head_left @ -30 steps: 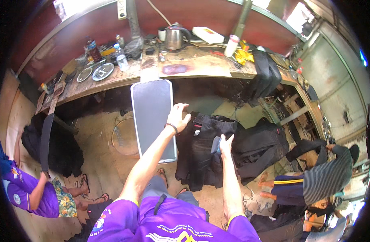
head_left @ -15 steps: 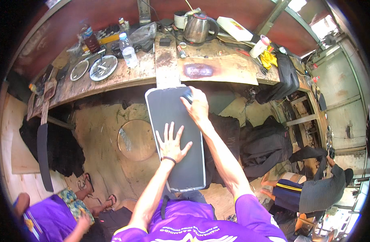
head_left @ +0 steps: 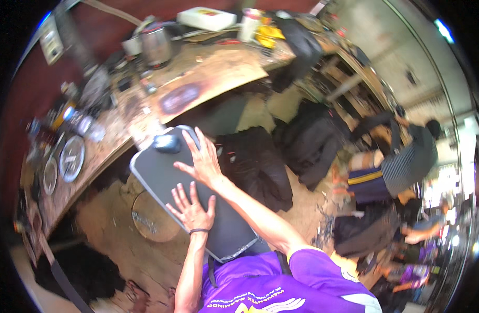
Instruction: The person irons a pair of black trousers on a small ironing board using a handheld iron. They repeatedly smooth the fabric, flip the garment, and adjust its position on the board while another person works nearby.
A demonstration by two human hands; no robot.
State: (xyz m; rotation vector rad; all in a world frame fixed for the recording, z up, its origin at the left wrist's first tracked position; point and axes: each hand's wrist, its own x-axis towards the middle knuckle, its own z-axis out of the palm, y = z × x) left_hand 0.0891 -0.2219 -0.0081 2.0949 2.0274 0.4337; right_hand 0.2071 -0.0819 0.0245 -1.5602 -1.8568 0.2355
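A large dark grey flat panel [head_left: 161,172] with rounded corners and a pale rim leans from my lap up to the workbench edge. My left hand [head_left: 191,208], a dark band on its wrist, lies flat with spread fingers on the panel's lower half. My right hand [head_left: 202,160] presses open-fingered on the panel higher up, reaching toward a small dark object [head_left: 167,143] near its top edge. Neither hand grips anything.
A cluttered wooden workbench [head_left: 208,73] carries a metal kettle [head_left: 156,46], a white box [head_left: 205,18], round metal discs [head_left: 71,158] and bottles. Black bags [head_left: 260,167] lie on the floor to the right. A person in a striped top [head_left: 409,156] crouches farther right.
The view has tilted, so the bench now slants. Both hands stay flat on the panel; the right hand slid down a little from the top edge.
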